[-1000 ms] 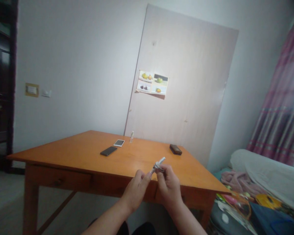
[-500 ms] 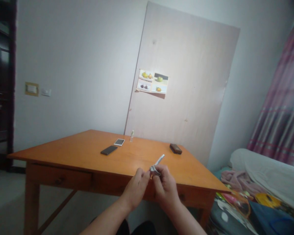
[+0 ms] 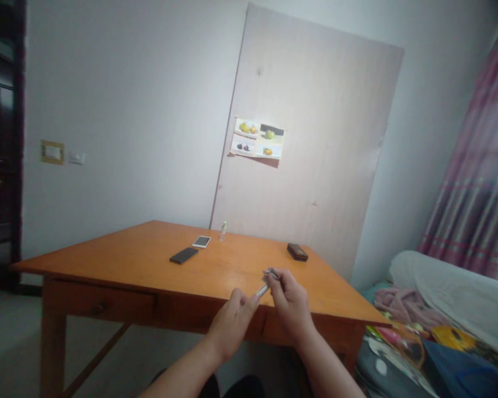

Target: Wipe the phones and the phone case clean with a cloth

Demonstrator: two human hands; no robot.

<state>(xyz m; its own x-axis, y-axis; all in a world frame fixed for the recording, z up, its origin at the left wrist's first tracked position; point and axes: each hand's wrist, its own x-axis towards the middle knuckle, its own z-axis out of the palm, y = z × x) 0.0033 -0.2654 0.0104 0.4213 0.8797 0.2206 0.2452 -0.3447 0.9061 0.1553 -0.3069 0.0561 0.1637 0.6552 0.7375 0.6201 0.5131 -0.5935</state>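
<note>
Above the table's front edge I hold a small silvery-white object [image 3: 263, 289] with a narrow, handle-like strip and a more jagged metallic end; its exact kind is too small to make out. My left hand [image 3: 231, 323] pinches the tip of the strip between thumb and fingers. My right hand [image 3: 289, 303] is closed around the jagged end, hiding part of it. The strip slants down from the right hand towards the left.
On the orange wooden table [image 3: 120, 260] lie a black phone [image 3: 184, 255], a white phone [image 3: 201, 241] and a dark brown wallet [image 3: 297, 252]. A small clear bottle [image 3: 223, 231] stands near the wall. At right, cloths and bags crowd a bed [image 3: 452, 287].
The silvery-white object has been turned: its strip pointed up and right before, and now points down to the left hand. My right hand has shifted slightly up and right.
</note>
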